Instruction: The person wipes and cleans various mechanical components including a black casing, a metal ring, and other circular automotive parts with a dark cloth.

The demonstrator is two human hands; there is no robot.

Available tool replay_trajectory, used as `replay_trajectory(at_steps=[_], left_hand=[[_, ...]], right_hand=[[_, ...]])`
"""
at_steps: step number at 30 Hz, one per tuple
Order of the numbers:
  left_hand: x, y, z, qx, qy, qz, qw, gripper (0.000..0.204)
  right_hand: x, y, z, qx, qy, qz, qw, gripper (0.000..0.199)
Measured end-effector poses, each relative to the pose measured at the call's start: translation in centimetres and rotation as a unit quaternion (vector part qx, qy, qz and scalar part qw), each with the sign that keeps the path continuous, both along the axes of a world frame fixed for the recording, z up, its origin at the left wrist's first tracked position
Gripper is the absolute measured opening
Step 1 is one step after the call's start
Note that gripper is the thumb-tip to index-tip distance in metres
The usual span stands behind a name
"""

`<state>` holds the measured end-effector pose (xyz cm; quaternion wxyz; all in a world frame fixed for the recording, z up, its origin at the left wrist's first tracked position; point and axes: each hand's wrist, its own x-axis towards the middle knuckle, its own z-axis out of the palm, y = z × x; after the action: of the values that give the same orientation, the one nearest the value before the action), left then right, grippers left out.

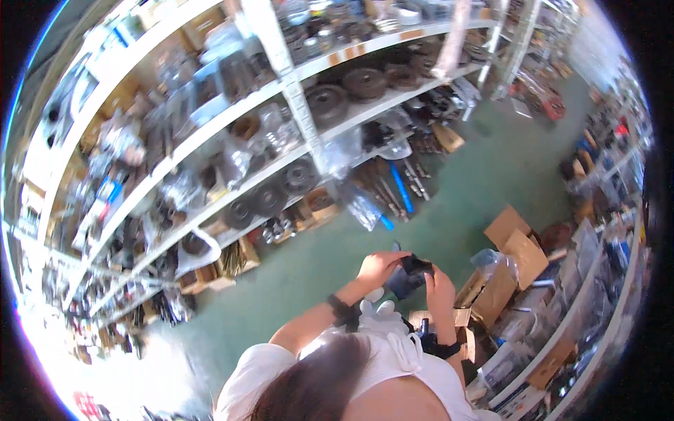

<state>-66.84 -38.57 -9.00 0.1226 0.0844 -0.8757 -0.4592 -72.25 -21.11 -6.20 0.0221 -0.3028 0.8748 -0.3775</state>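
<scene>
In front of my body, my left hand [380,266] and my right hand [440,289] pinch a small black item [419,266] from its two sides. It looks dark and folded or crumpled, and its exact kind cannot be made out. Just under it shows a dark blue-grey patch [401,283]; whether that belongs to the same item is unclear. Both hands are closed, with fingertips on the item's edges. A black band [343,313] circles my left wrist, and another dark band [442,348] is on my right.
Long white metal shelves [267,91] full of machine parts and bags run along the left and far side. Open cardboard boxes [493,298] stand close to my right hand, beside another loaded shelf [590,302]. Rods and a blue bar [401,184] lie on the green floor [302,281].
</scene>
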Motion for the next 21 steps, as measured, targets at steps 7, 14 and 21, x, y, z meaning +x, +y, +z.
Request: replay_trajectory(at_steps=[7,14,21], left_hand=[[7.9,0.1,2.2,-0.011,-0.066,0.091,0.994,0.017],[14.0,-1.7,3.7,0.049,-0.096,0.230,0.967,0.022],[18.9,-6.1,3.3,0.097,-0.020,0.258,0.961,0.016]], right_hand=[[0.6,-1.7,-2.8,0.079,-0.124,0.174,0.974,0.030],[3.2,-7.5,-3.8,0.087,-0.175,0.328,0.924,0.026],[7.9,-12.8,-0.8,0.016,-0.027,0.295,0.955,0.032]])
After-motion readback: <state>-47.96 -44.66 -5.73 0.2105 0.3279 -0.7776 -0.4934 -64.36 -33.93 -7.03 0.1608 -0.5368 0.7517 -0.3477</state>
